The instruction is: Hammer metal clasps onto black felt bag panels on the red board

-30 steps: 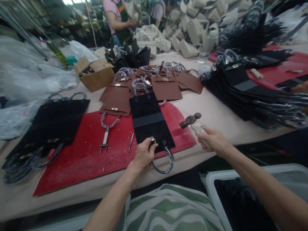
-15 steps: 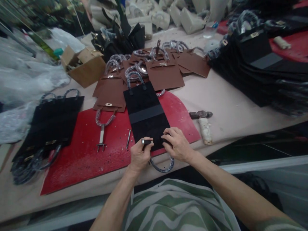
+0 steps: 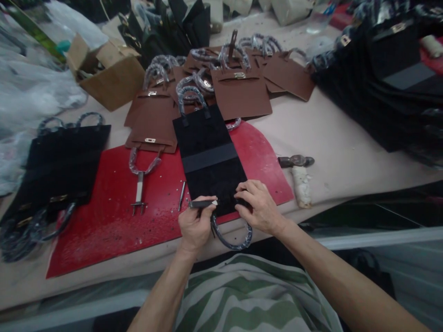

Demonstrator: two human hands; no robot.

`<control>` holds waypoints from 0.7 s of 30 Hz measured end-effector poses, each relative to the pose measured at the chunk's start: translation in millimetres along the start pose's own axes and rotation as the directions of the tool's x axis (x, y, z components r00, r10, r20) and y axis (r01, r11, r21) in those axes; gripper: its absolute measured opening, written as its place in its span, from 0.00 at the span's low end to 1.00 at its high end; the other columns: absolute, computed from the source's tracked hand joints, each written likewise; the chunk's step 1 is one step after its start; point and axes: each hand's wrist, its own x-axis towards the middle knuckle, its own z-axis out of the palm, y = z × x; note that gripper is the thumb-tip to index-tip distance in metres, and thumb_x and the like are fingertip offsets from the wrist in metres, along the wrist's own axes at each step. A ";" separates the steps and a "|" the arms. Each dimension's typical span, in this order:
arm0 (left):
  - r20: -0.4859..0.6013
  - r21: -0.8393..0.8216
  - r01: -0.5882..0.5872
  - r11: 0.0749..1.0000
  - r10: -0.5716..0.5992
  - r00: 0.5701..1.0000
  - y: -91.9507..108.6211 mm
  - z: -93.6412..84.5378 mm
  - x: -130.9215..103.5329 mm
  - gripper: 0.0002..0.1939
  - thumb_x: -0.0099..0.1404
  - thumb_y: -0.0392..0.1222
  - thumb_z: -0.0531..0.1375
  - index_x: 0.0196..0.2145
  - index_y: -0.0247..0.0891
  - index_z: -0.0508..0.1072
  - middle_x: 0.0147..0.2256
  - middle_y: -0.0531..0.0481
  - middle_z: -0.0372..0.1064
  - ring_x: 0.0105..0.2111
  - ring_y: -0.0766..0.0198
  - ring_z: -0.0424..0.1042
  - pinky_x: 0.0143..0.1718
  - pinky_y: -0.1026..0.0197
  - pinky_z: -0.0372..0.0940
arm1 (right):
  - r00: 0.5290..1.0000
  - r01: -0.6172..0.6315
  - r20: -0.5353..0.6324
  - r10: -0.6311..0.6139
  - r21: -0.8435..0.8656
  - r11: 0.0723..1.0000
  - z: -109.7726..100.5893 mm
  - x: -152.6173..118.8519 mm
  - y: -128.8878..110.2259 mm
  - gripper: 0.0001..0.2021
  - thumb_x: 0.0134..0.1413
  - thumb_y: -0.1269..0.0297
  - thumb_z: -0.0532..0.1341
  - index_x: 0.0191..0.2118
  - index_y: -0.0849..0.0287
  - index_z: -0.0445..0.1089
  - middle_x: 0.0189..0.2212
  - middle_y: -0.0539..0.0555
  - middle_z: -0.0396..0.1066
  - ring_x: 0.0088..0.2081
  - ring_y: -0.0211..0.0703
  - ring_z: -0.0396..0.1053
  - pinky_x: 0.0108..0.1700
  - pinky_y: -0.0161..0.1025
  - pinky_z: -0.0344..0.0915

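A long black bag panel [image 3: 211, 147], with a smoother grey-black band across it, lies flat before me. My left hand [image 3: 196, 226] is closed at its lower left edge around a short dark pen-like tool [image 3: 202, 203] with a pale pointed tip. The tip is directed right, over the panel. At the lower right, my right hand [image 3: 258, 205] has curled fingers pinching a small dark piece, which seems to be an end of the plastic-wrapped handle [image 3: 231, 246]. That handle loops off the near edge toward me. Another wrapped handle [image 3: 192, 92] stands at the panel's far end.
Under the panel is a red board [image 3: 114, 230]. A hammer [image 3: 301, 184] lies right, a thin metal rod [image 3: 182, 196] and a pronged punch [image 3: 139, 196] left. Brown bag pieces [image 3: 242, 97], a cardboard box [image 3: 107, 83] and stacked black panels [image 3: 367, 101] lie around.
The tool in my left hand has turned, its far end swinging left, and my left hand has shifted slightly left. My right hand keeps its place. The camera view has tilted slightly down.
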 end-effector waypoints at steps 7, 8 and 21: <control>0.084 0.002 0.057 0.998 -0.057 0.995 4.7 0.1 11.3 0.05 0.66 0.38 0.63 0.39 0.38 0.79 0.38 0.49 0.81 0.38 0.61 0.80 0.42 0.62 0.74 | 0.999 0.008 -0.037 -0.008 0.003 1.000 4.8 -0.9 2.3 0.10 0.54 0.69 0.63 0.43 0.58 0.70 0.46 0.58 0.69 0.50 0.53 0.63 0.51 0.50 0.59; 0.089 -0.007 0.055 0.998 -0.055 0.995 5.0 1.1 11.8 0.05 0.66 0.38 0.63 0.39 0.38 0.79 0.38 0.49 0.81 0.38 0.61 0.80 0.42 0.62 0.74 | 0.999 0.008 -0.037 -0.008 0.004 1.000 5.2 -1.1 2.3 0.10 0.54 0.69 0.63 0.43 0.58 0.70 0.46 0.58 0.69 0.50 0.53 0.63 0.51 0.50 0.59; 0.139 -0.009 0.103 0.995 -0.101 0.985 11.1 5.1 17.3 0.05 0.66 0.39 0.63 0.38 0.38 0.79 0.37 0.49 0.80 0.38 0.61 0.80 0.40 0.62 0.74 | 0.999 0.001 -0.041 -0.002 -0.026 1.000 5.5 -1.2 1.5 0.10 0.55 0.69 0.63 0.43 0.58 0.70 0.46 0.57 0.69 0.50 0.52 0.62 0.52 0.50 0.58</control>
